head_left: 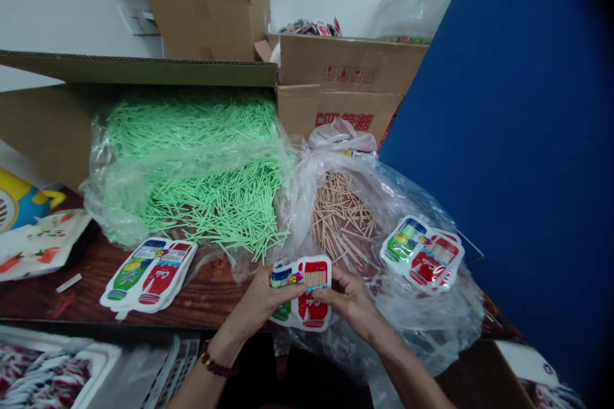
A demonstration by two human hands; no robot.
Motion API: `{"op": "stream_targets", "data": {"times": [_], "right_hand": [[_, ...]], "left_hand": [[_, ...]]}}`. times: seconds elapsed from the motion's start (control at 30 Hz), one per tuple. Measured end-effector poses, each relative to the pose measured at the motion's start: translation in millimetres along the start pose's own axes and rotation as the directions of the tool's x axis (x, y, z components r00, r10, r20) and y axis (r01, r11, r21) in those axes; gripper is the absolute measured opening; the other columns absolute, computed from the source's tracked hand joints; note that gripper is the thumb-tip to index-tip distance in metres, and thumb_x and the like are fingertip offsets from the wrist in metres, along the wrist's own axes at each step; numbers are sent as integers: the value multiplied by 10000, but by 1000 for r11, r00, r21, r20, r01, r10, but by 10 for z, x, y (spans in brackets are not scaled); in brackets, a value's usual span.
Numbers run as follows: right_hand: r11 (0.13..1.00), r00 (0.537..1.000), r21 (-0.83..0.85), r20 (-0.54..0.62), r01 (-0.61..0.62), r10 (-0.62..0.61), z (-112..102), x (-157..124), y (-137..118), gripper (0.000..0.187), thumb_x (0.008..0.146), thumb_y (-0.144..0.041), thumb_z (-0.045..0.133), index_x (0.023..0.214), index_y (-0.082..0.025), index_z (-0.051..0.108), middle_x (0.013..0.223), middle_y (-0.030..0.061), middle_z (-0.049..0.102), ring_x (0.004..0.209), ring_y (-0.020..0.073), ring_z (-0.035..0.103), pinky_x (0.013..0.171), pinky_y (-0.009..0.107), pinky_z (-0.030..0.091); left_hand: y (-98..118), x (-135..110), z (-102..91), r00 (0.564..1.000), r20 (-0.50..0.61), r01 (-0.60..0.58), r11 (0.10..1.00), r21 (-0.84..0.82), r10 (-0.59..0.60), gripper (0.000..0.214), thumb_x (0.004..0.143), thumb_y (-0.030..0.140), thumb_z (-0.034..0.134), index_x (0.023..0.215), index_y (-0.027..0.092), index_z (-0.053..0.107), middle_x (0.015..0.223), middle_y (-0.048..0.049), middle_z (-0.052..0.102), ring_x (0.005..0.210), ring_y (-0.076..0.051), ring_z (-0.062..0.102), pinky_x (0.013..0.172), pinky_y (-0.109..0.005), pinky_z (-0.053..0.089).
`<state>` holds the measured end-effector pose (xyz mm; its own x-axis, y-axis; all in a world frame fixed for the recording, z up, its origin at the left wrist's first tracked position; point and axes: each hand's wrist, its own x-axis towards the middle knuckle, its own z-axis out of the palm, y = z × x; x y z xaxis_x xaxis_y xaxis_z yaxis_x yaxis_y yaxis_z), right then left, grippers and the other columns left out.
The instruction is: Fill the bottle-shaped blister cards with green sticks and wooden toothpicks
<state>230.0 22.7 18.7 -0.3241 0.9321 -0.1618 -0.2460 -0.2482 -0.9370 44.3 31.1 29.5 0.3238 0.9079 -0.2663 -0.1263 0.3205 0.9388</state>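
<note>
- Head view, only one here: the packet [314, 314] is up between both hands at the front edge of the tabletop [215, 297], short of the brown sticks [343, 214] lying on clear plastic [407, 307].
- Left hand [261, 297]: grip closed on the packet's left edge, thumb across the front. Can't see the fingers behind it.
- Right hand [352, 303]: grip pinched on the opposite edge, thumb flat on the red cola side just under a row of brown sticks. How hard it's squeezing, can't tell.
- Handling, my guess: super light, bendy, kinda slick shiny plastic. The sticks look thin and snappable, so I'd hold it by the white side borders and not press the middle.
- Around it: loose green sticks [220, 201] behind, stack of similar packets [148, 278] off left, overlapping pair [425, 254] off right.
</note>
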Motion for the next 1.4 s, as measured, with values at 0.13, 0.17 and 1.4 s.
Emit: {"op": "stream_targets", "data": {"times": [0.13,0.17,1.4], "right_hand": [[1000,1000,25,-5,1,-1,-11,22,-2,338,654,-302,792,952,-182,688,867,14,735,804,187,673,780,330,522],[1000,1000,27,7,-1,1,-8,28,-4,332,658,-302,790,951,-184,689,872,12,735,804,182,672,778,324,522],[994,994,27,-21,105,-105,-9,-21,15,319,711,-323,755,1001,-208,688,919,20,738,810,191,678,765,322,532]], "left_hand": [[4,3,-9,999,-32,-14,1000,2,15,205,696,271,765,816,114,712,721,-30,713,640,-160,633,640,-255,505],[7,4,-3,999,-27,-22,1000,7,22,209,699,272,763,824,112,710,723,-30,711,643,-159,631,644,-254,504],[-10,12,102,996,-70,-49,998,-35,46,220,693,291,769,792,107,700,688,-31,719,599,-152,648,588,-241,525]]}}
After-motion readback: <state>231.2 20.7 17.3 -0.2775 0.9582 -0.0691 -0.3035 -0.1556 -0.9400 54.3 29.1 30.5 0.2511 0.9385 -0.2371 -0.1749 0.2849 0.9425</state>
